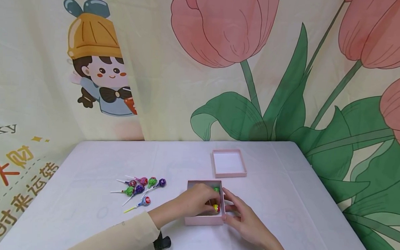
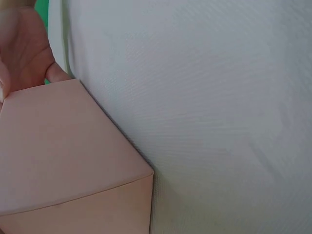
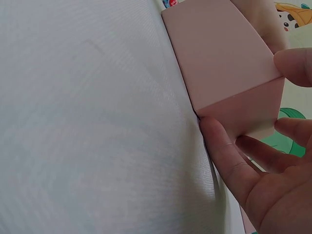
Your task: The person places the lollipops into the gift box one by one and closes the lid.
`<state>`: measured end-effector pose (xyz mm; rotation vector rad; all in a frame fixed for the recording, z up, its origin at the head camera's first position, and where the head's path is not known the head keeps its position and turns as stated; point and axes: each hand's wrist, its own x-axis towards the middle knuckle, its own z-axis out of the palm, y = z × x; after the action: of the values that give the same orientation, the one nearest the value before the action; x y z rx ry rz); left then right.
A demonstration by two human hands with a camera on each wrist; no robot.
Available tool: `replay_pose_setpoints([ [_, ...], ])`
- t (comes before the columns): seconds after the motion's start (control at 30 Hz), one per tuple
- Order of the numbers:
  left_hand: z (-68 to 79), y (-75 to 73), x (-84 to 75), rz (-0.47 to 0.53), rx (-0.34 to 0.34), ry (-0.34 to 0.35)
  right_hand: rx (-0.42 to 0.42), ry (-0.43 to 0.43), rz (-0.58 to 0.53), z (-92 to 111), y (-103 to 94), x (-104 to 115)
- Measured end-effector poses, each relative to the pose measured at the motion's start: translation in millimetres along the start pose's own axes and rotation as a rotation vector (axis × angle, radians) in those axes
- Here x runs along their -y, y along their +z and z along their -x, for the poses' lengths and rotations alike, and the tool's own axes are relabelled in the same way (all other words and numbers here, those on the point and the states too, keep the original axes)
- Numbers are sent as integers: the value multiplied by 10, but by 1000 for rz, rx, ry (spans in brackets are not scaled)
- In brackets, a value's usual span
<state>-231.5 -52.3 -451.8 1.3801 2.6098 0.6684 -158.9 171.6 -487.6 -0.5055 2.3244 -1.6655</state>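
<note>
My left hand (image 1: 200, 198) reaches down into a small pink box (image 1: 204, 220), its fingers partly hidden. At its fingertips, a yellow-and-red lollipop (image 1: 216, 208) shows between thumb and fingers; its stick is out of sight. A green lollipop (image 1: 216, 190) lies inside the box near the far right corner. My right hand (image 1: 247, 220) rests against the box's right side, fingers spread. In the right wrist view, fingers (image 3: 229, 156) of that hand touch the box's lower corner and upper edge. The left wrist view shows the outer walls of the box (image 2: 73, 146) and part of a hand.
Several wrapped lollipops (image 1: 139, 189) lie in a loose group at the left, one blue lollipop (image 1: 146, 201) nearer to me. Behind the box is a shallow pink lid (image 1: 229, 176). A black object (image 1: 162, 243) sits by my left sleeve. White cloth (image 1: 102, 162) covers the table.
</note>
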Motion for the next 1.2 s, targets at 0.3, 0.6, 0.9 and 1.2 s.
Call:
replay_pose_setpoints([
  [0.3, 4, 12, 27, -17, -2, 1, -11, 12, 2, 3, 7, -5],
  [0.6, -32, 81, 67, 8, -24, 1, -15, 34, 17, 5, 1, 8],
  [0.9, -13, 45, 66, 20, -25, -8, -11, 22, 7, 14, 2, 10],
  [1.2, 43, -163, 32, 19, -52, -24, -32, 45, 32, 4, 17, 26],
])
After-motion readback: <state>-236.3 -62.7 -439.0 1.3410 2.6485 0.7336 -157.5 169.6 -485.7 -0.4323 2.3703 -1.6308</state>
